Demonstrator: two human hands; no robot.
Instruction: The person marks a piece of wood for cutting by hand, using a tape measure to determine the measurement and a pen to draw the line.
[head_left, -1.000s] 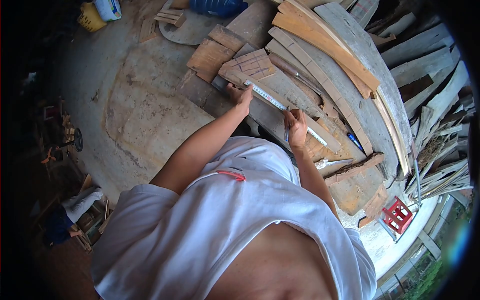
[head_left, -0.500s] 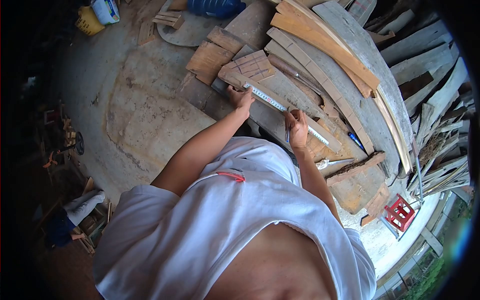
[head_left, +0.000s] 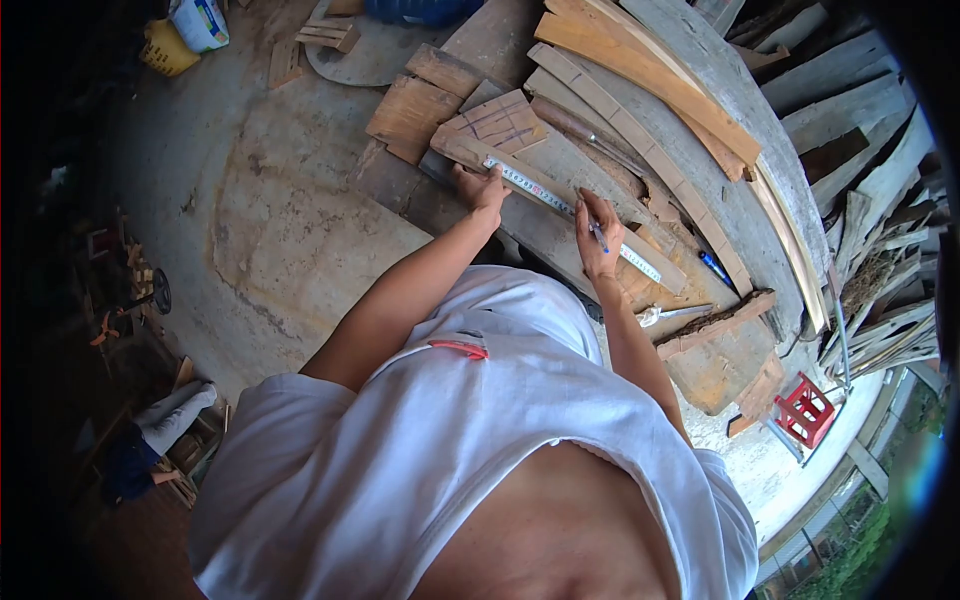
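A white measuring tape (head_left: 535, 189) with black and red numbers lies along a long, narrow wooden board (head_left: 462, 150). My left hand (head_left: 482, 190) is closed at the tape's upper-left end, its thumb pressing the tape against the board. Farther along, my right hand (head_left: 600, 240) is closed around a blue pen (head_left: 599, 236), over the tape and board, covering a stretch of both. Whether the pen tip touches the wood cannot be made out. Beside the board's far edge rests a wooden block (head_left: 500, 122) with dark lines drawn across it.
Curved planks (head_left: 640, 75) and a marked curved strip (head_left: 650, 150) lie beyond the board. A blue marker (head_left: 713, 266) and a chisel-like tool (head_left: 685, 311) are at right. A red stool (head_left: 805, 410) stands lower right. Another person (head_left: 150, 440) is at far left.
My right hand has shifted slightly up and turned, so the pen now shows across its fingers. My left hand stays at the tape's end. The camera view has moved slightly.
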